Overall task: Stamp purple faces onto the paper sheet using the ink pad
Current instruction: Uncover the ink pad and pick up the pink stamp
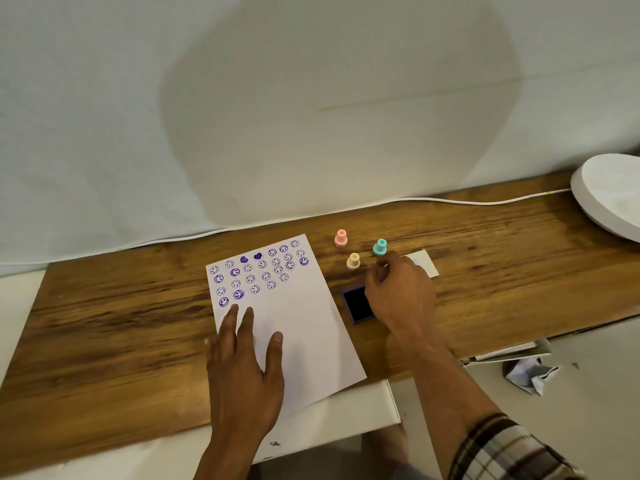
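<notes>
Paper sheet (294,327): white, rectangular, lying tilted on a wood-grain board (121,323), its upper third carrying rows of round purple faces (254,275) and two solid purple hearts (250,258); several prints are coming out faint and hard to read. Left hand (242,368) is resting flat on the lower left of the sheet, fingers spread, holding nothing. Ink pad (356,304): small dark square in a purple frame, sitting just right of the sheet, its right edge hidden by the right hand (401,296). That hand is curling over the board, fingertips bunched near the teal stamp (380,247); whether it is gripping anything cannot be told. Pink stamp (341,238) and pale yellow stamp (353,260): smooth plastic knob shapes, standing upright beside the teal one. White card (424,263) is showing partly behind the right hand. White disc (613,192) is being cut off at the right edge. White cable (450,201) is running along the board's far edge.
</notes>
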The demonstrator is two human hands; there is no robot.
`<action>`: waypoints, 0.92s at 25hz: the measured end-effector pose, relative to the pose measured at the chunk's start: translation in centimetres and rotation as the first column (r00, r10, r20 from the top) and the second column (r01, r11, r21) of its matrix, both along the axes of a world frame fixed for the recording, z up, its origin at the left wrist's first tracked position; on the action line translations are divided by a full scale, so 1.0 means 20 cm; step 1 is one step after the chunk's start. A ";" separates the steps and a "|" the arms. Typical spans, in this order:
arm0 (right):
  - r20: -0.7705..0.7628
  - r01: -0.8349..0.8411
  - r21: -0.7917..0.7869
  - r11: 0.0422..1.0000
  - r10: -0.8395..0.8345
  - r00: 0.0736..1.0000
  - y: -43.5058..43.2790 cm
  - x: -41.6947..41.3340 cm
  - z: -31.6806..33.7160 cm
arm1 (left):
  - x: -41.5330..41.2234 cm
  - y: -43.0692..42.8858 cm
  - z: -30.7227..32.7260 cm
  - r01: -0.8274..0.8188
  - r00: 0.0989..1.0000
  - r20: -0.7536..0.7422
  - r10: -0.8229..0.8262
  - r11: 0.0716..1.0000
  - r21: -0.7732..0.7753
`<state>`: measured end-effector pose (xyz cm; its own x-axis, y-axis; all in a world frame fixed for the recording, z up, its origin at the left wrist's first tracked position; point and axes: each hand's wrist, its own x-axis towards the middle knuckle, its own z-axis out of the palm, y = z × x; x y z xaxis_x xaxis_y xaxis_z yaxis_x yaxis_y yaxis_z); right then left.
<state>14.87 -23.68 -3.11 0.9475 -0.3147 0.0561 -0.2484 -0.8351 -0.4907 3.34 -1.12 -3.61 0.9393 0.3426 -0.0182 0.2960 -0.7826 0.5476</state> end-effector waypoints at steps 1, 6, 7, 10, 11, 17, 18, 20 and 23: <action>0.005 -0.001 0.009 1.000 0.001 1.000 -0.01 0.00 0.00 | 0.00 0.00 0.00 0.001 1.000 0.004 -0.001 1.000 -0.001; 0.176 -0.094 0.017 0.995 0.089 0.980 0.09 0.15 0.04 | 0.01 0.00 0.01 0.000 1.000 -0.007 0.000 1.000 -0.017; 0.204 -0.117 -0.014 0.993 0.117 0.972 0.11 0.21 0.05 | 0.01 0.00 0.01 0.001 1.000 -0.013 -0.001 1.000 -0.018; 0.091 -0.221 -0.129 0.967 0.233 0.968 0.15 0.36 0.03 | 0.00 0.01 0.01 0.006 1.000 -0.021 -0.006 1.000 -0.023; 0.022 -0.248 -0.143 0.958 0.254 0.967 0.16 0.39 0.03 | 0.00 0.00 0.02 0.005 1.000 -0.018 -0.005 0.999 -0.032; 0.078 -0.108 0.323 0.940 0.087 0.993 0.15 0.23 0.11 | 0.00 -0.02 0.09 -0.007 0.998 0.060 0.019 0.980 -0.199; 0.059 -0.025 0.530 0.847 -0.007 0.998 0.15 0.13 0.14 | 0.01 -0.02 0.12 -0.013 0.997 0.069 0.036 0.949 -0.314; -0.039 0.071 0.778 0.624 -0.064 0.997 0.19 -0.12 0.17 | 0.05 -0.03 0.16 -0.010 0.999 0.034 0.033 0.855 -0.519; -0.080 0.013 0.810 0.586 0.088 0.993 0.27 -0.37 0.19 | 0.06 -0.05 0.17 0.015 1.000 0.010 -0.012 0.772 -0.635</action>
